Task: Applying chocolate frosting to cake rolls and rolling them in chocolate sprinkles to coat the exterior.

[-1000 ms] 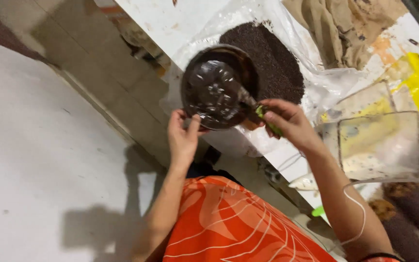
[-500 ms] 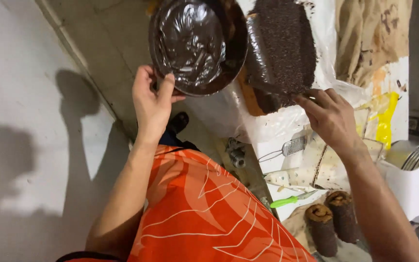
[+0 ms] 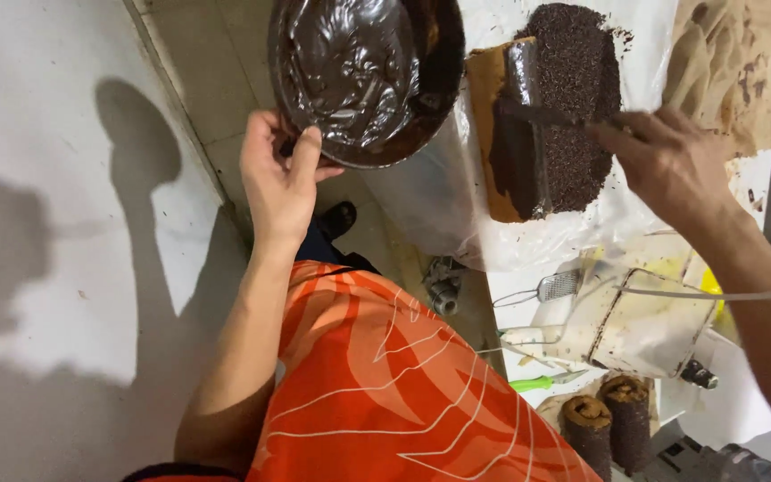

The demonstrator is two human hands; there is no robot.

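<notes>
My left hand [image 3: 280,174] grips the rim of a dark bowl [image 3: 439,80] filled with glossy melted chocolate [image 3: 350,67], held out past the table edge. A thin spatula [image 3: 537,113] is pinched in my right hand [image 3: 667,161], its blade lying across a brown roll cake [image 3: 515,143] half coated in chocolate. The cake rests on a bed of dark chocolate sprinkles [image 3: 577,80] spread over a white plastic sheet [image 3: 528,236].
Crumpled brown paper [image 3: 729,62] lies at the far right. A clear rectangular container [image 3: 649,326], a small sieve [image 3: 551,287], a green-handled tool [image 3: 537,384] and two coated rolls [image 3: 609,424] sit nearer me. Tiled floor [image 3: 64,223] is left.
The bowl stayed in my left hand. My right hand moved over to the roll cake, and the spatula now lies across its chocolate-coated side.
</notes>
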